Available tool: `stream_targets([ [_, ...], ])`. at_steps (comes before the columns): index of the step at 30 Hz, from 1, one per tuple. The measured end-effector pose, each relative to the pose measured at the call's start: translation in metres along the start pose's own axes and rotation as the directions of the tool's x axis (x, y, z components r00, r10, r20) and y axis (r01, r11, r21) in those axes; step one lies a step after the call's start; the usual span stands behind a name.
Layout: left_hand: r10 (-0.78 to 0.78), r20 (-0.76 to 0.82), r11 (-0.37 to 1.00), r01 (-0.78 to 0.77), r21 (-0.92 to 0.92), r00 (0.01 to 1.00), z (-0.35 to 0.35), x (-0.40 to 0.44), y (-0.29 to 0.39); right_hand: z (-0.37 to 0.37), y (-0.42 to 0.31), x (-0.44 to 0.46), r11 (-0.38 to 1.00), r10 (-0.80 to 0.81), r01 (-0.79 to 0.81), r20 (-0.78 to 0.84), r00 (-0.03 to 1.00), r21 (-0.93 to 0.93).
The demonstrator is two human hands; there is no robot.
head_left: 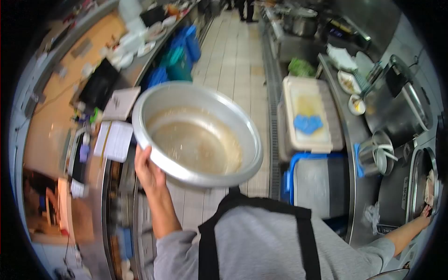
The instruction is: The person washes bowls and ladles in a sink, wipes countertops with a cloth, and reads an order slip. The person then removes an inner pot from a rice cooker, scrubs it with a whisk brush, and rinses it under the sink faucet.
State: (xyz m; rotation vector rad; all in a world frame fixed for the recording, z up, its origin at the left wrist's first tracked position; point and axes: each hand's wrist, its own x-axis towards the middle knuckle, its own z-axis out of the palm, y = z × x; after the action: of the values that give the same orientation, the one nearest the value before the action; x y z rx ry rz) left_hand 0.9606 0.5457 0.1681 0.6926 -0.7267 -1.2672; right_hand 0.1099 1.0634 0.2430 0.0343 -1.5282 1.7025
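Note:
My left hand [151,172] grips the near left rim of a large round metal basin [249,126], thumb up on the rim. Some murky, pale brownish liquid or residue shows in the bottom of the basin, which is tilted a little over the aisle. Far out to the right, my right hand [425,213] is at the lower edge of a shiny metal pan or lid [414,186] with a pale thing in it. Its fingers are small and partly hidden there, so their grip is unclear.
A lidded plastic box [298,95] with a blue cloth [308,124] stands right of the tiled aisle [224,51]. A blue-rimmed bin [322,182] is nearer. A big pot [401,102] sits on the right counter. Papers [114,140] lie on the left counter. Someone's legs [246,10] show far ahead.

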Motion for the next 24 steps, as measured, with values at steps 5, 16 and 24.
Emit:
stream_targets([
  [5, -0.092, 0.132, 0.996, 0.091, 0.014, 0.987, -0.002, 0.101, -0.024, 0.006, -0.035, -0.101, 0.987, -0.033, 0.045, -0.085, 0.996, 0.152],
  [16, -0.225, 0.168, 0.973, 0.230, -0.011, 0.960, 0.081, 0.321, -0.138, 0.256, -0.138, -0.532, 0.960, 0.182, -0.276, 0.840, 0.512, -0.039],
  [24, -0.206, 0.134, 0.970, 0.220, -0.099, 0.969, 0.155, 0.471, -0.184, 0.536, -0.048, -0.820, 0.699, 0.518, -0.189, 0.670, -0.532, -0.690],
])
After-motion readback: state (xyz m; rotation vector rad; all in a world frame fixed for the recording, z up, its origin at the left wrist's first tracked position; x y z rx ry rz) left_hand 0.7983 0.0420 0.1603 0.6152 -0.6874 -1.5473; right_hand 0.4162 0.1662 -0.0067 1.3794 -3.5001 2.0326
